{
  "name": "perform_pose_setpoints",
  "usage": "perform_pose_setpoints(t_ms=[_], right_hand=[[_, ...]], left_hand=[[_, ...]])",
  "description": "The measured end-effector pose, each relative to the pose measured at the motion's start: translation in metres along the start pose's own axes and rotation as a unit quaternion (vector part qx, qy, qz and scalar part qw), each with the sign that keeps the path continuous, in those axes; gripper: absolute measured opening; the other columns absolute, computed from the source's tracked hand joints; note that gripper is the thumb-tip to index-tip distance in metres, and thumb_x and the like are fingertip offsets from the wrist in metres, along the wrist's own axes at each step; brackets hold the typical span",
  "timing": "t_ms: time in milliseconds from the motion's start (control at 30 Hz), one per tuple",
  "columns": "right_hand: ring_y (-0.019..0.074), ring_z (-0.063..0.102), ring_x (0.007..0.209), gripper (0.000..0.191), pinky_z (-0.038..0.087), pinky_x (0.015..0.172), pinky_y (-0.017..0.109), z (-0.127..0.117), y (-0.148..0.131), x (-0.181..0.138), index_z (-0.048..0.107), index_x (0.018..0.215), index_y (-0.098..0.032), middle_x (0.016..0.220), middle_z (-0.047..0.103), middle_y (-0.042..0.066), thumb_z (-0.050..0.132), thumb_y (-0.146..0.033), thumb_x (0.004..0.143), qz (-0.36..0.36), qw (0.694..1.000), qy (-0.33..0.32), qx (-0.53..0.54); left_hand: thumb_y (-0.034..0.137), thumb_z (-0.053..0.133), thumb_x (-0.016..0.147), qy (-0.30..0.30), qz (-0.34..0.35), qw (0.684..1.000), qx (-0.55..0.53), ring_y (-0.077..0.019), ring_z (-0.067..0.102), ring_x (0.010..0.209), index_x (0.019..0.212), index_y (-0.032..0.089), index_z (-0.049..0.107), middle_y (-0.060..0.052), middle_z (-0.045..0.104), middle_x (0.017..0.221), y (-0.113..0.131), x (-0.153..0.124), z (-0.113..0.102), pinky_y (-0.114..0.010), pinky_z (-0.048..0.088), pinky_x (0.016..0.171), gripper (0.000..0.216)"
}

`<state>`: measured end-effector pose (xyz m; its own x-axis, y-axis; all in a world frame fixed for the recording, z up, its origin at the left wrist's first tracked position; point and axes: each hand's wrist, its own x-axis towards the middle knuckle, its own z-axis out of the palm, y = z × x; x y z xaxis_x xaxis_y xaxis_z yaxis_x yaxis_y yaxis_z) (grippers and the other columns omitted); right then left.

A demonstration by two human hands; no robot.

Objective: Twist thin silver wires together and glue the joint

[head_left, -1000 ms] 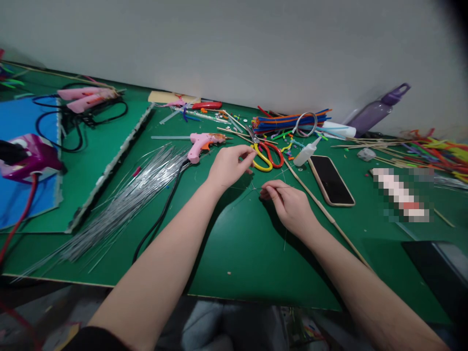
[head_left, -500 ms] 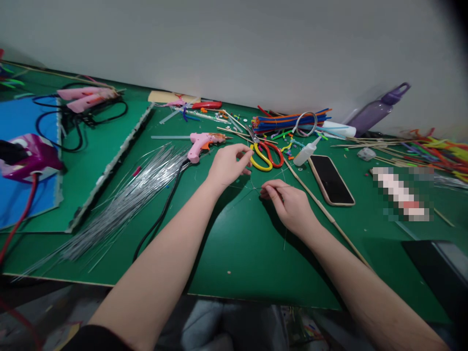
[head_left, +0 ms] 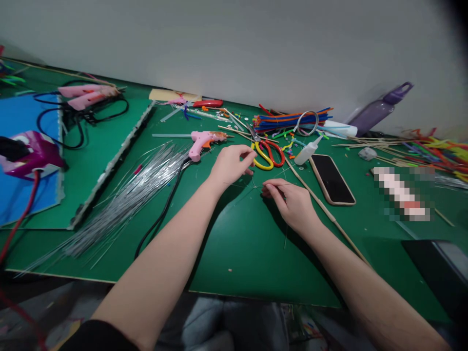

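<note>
Thin metal wires (head_left: 255,186) cross and join in a small knot between my hands, just above the green table. My right hand (head_left: 290,199) pinches one of the wires close to the crossing, thumb against the curled fingers. My left hand (head_left: 232,165) is up and to the left of the knot, its thumb and forefinger together on what looks like another wire end, too fine to follow fully. Right behind it lie scissors (head_left: 263,157) with yellow and red handles. A pink glue gun (head_left: 200,144) is to its left.
A bundle of silvery wires (head_left: 137,187) lies at left, beside a board (head_left: 109,165). Toward the right are a glue bottle (head_left: 306,153), a phone (head_left: 332,179) and a long stick (head_left: 329,214). Pipe cleaners (head_left: 288,121) and a purple bottle (head_left: 376,114) are by the wall.
Both hands keep nearly the same pose around the wire crossing. The view has shifted very slightly; nothing is visibly picked up or let go.
</note>
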<state>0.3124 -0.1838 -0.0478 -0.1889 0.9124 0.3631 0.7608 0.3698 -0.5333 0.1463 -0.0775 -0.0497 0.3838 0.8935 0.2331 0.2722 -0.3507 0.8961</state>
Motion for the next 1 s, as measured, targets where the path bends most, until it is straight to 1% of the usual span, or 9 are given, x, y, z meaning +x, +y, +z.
perform_pose_setpoints(t_ms=[167,400,567,733,867,1000], right_hand=[[0.0150,0.071,0.074,0.022,0.057,0.073,0.027,0.0008,-0.0001,-0.0011,0.065,0.095,-0.017,0.093,0.073,0.006,0.044,-0.024,0.095,-0.008,1.000,0.005,0.008],[0.0172,0.071,0.075,0.024,0.058,0.074,0.031,0.0002,-0.0013,-0.0004,0.066,0.094,-0.018,0.092,0.074,0.006,0.043,-0.026,0.095,-0.014,1.000,0.004,0.001],[0.0170,0.071,0.076,0.024,0.058,0.074,0.030,0.0004,-0.0011,0.0002,0.066,0.093,-0.017,0.093,0.074,0.007,0.043,-0.026,0.095,-0.016,1.000,0.003,-0.001],[0.0162,0.071,0.076,0.024,0.057,0.074,0.028,0.0008,-0.0009,-0.0001,0.066,0.094,-0.016,0.093,0.073,0.007,0.044,-0.025,0.094,-0.014,1.000,0.003,0.002],[0.0164,0.071,0.076,0.024,0.057,0.074,0.029,0.0008,-0.0010,-0.0006,0.066,0.093,-0.017,0.092,0.073,0.007,0.043,-0.025,0.095,-0.015,1.000,0.002,-0.001],[0.0170,0.071,0.077,0.024,0.057,0.075,0.030,0.0004,-0.0014,-0.0004,0.066,0.093,-0.017,0.091,0.073,0.007,0.043,-0.025,0.095,-0.017,1.000,0.002,-0.005]], left_hand=[[0.033,0.050,0.089,-0.004,0.004,1.000,-0.002,-0.0141,0.068,0.054,0.083,0.015,0.063,-0.003,0.069,0.074,0.0025,-0.0009,-0.0004,-0.019,0.049,0.047,0.023],[0.032,0.050,0.089,-0.009,-0.003,1.000,-0.015,-0.0142,0.067,0.055,0.083,0.016,0.061,-0.004,0.070,0.076,0.0037,-0.0020,-0.0005,-0.021,0.051,0.047,0.021],[0.034,0.049,0.090,-0.021,-0.006,1.000,-0.018,-0.0144,0.068,0.056,0.085,0.016,0.062,-0.004,0.070,0.079,0.0043,-0.0020,-0.0010,-0.021,0.052,0.049,0.023],[0.035,0.053,0.088,-0.015,0.001,1.000,-0.001,-0.0145,0.069,0.057,0.085,0.016,0.065,-0.003,0.070,0.084,0.0038,-0.0020,-0.0013,-0.022,0.051,0.050,0.022],[0.034,0.053,0.087,-0.022,0.004,1.000,0.011,-0.0146,0.069,0.057,0.084,0.016,0.065,-0.002,0.070,0.080,0.0027,-0.0011,-0.0022,-0.023,0.052,0.055,0.022],[0.034,0.050,0.089,-0.028,0.022,0.998,0.047,-0.0138,0.067,0.056,0.082,0.017,0.064,-0.001,0.069,0.073,0.0028,-0.0006,-0.0040,-0.024,0.051,0.058,0.023]])
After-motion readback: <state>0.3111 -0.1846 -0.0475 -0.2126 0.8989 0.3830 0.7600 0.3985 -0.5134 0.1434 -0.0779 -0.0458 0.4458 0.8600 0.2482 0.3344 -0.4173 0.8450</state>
